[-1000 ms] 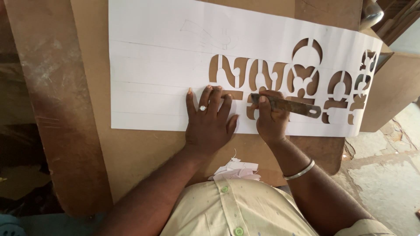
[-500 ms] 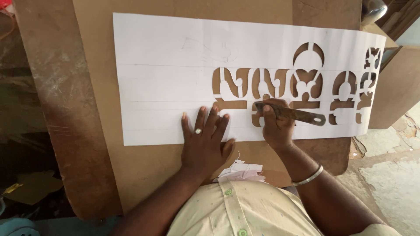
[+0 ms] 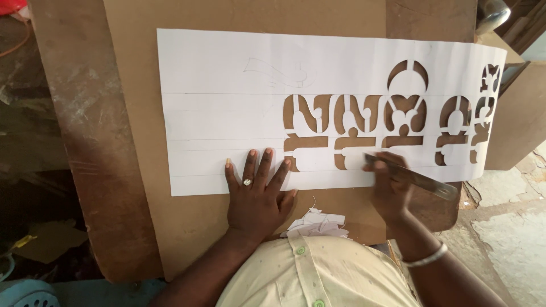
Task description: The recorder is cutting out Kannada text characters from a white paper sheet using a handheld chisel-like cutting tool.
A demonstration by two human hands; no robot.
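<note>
A long white paper sheet (image 3: 227, 79) with several cut-out ornamental shapes lies on a brown board (image 3: 256, 14). My left hand (image 3: 257, 196), with a ring on one finger, presses flat on the sheet's lower edge, fingers spread. My right hand (image 3: 389, 190) grips a long metal blade (image 3: 424, 181) that points to the right, over the sheet's lower edge, just below the cut-outs. A bangle sits on my right wrist. Faint pencil lines and a sketch mark the uncut left part of the sheet.
White paper scraps (image 3: 318, 223) lie on the board at its near edge, by my shirt. A worn wooden plank (image 3: 85, 142) runs along the left. A cardboard panel (image 3: 520, 119) stands at the right, with a stone floor (image 3: 512, 239) below.
The view has shifted, so the sheet sits more to the right. My left hand has slid left along the lower edge. My right hand with the blade has moved down and right.
</note>
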